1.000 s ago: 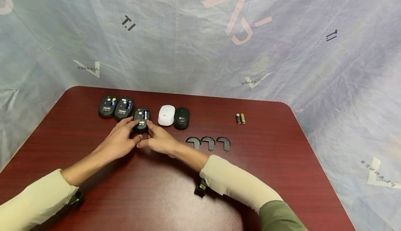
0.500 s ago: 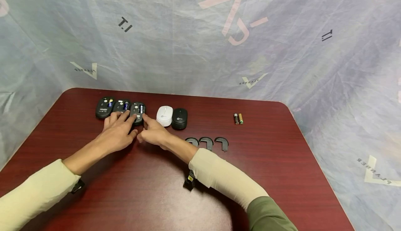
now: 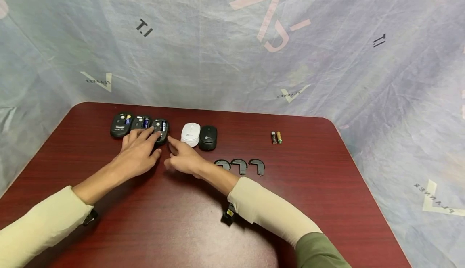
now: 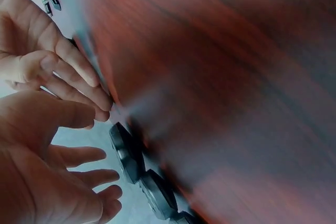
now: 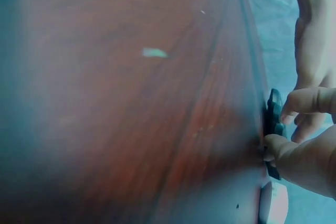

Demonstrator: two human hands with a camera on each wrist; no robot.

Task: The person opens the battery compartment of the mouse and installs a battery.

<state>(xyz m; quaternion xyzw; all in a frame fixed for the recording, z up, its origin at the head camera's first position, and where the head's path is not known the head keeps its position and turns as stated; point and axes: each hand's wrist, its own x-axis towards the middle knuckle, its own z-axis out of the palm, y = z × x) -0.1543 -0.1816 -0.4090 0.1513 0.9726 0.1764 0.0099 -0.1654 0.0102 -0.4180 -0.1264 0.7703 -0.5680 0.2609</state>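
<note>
Three black computer mice lie belly-up in a row at the table's far left, battery bays uncovered with a battery in each: a left mouse [image 3: 120,128], a middle mouse [image 3: 137,123] and a right mouse [image 3: 164,127]. My left hand [image 3: 135,155] reaches over the lower ends of the middle and right mice, fingers extended and resting on them. Just beside the right mouse's near right edge is my right hand [image 3: 185,157], its index finger pointing at it and nothing in its grasp. In the left wrist view the mice [image 4: 127,153] stand past the left fingertips.
A white mouse [image 3: 190,133] and a black mouse [image 3: 208,138] sit upright to the right. Three curved black battery covers [image 3: 257,165] lie nearer, partly behind the right forearm. Two loose batteries [image 3: 276,138] lie farther right. A fabric backdrop [image 3: 203,58] rises behind the table.
The right mouse has slid left and back against the middle one. My left hand now spreads over both. My right hand followed, then drew back slightly to the right.
</note>
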